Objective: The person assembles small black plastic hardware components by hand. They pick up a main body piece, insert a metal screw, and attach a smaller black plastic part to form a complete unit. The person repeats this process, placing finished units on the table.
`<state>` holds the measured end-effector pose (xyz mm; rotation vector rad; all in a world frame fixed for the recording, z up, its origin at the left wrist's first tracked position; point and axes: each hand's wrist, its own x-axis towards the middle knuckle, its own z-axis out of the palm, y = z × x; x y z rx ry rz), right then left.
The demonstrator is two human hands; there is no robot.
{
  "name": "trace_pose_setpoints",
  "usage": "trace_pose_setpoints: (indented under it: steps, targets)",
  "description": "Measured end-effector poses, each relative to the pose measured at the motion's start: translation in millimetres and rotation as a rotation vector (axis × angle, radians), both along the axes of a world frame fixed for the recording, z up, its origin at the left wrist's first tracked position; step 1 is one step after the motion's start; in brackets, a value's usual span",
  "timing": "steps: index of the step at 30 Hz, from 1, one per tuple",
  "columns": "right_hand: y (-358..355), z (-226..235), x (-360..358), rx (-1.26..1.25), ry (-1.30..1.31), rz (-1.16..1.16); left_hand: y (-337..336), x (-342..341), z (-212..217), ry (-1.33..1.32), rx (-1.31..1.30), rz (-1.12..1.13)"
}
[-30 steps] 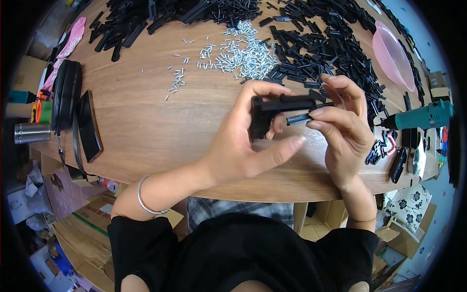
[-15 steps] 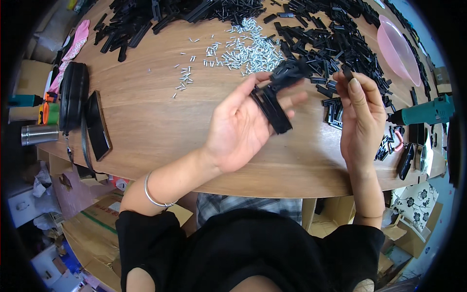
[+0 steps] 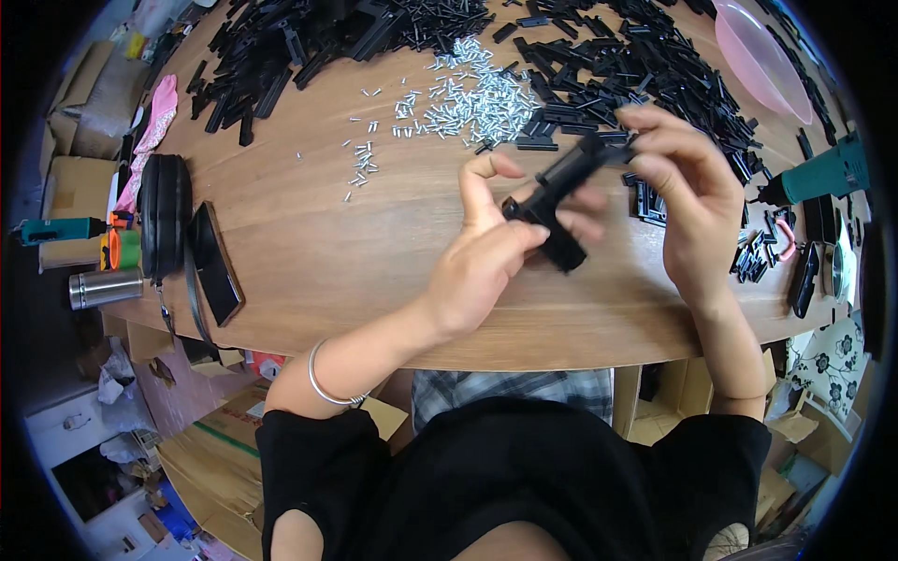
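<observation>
1. Gripping a black pistol-shaped piece (image 3: 567, 245) in the left hand (image 3: 472, 271), with thumb laid over its side, index finger raised and curled clear, and remaining fingers blurred behind it
2. Bending the fingers of the right hand (image 3: 697, 201) in near one another at the piece's upper end; too blurred there to tell whether pinching a small separate part or only touching that end
3. Held up at a tilt between both hands, above a wood-grain counter (image 3: 337, 280)
4. Judging by the pose, busy with two-handed work at the piece's upper end; seeming to call for a steady left hold and a small, careful right pinch, lined up with that end
5. Strewn just beyond the hands with small silver fasteners (image 3: 491, 107), and to their right with a broad spread of black parts (image 3: 673, 84)
6. Set farther out, at right, with a teal power tool (image 3: 823, 173) and a pink tub (image 3: 762, 65); at left, with a dark phone (image 3: 215, 266) beside a black case (image 3: 164, 215)
</observation>
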<state>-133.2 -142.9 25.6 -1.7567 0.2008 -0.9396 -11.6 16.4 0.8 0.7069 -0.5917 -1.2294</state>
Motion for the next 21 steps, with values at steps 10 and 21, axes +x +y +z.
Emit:
trace_pose_setpoints:
  steps: [10, 21]
  targets:
    - [15.4, 9.4, -3.3, -0.242, 0.231, 0.183, 0.8, -5.8, 2.7, -0.498, 0.039, 0.114]
    - [38.3, 16.3, -9.5, -0.202, 0.225, 0.125, -3.1, -4.6, -1.1, -0.968, -0.185, 0.486]
